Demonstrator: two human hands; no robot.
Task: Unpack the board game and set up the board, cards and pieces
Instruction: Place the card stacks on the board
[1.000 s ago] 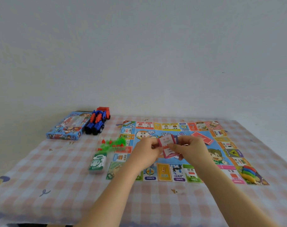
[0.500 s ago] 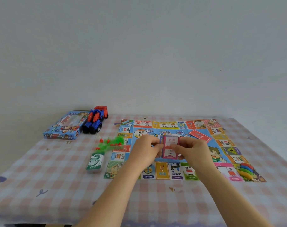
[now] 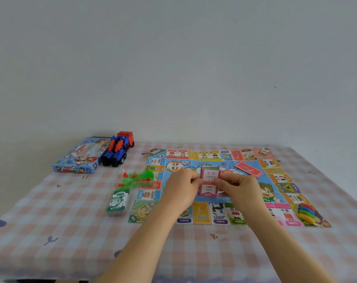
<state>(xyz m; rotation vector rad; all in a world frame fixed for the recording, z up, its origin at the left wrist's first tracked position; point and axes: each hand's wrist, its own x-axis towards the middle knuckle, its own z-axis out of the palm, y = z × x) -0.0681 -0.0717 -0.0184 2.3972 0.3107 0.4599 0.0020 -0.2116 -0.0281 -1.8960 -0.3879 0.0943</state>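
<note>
The colourful game board (image 3: 275,180) lies flat on the checked tablecloth. Above its middle, my left hand (image 3: 181,186) and my right hand (image 3: 238,188) both pinch a small stack of pink cards (image 3: 209,182), held upright with the face toward me. A red card stack (image 3: 248,169) lies on the board behind my right hand. Several coloured pawns (image 3: 306,212) sit on the board's near right corner. A green pack of play money (image 3: 118,202) and a heap of green and red plastic houses (image 3: 138,178) lie left of the board.
The blue game box (image 3: 79,158) lies at the far left, with a blue and red toy truck (image 3: 118,149) beside it. The table (image 3: 51,231) ends at a plain wall behind and drops off at the right.
The pink cards have been squared up from a fanned, tilted hold into one upright stack between both hands. The hands stayed over the board's middle.
</note>
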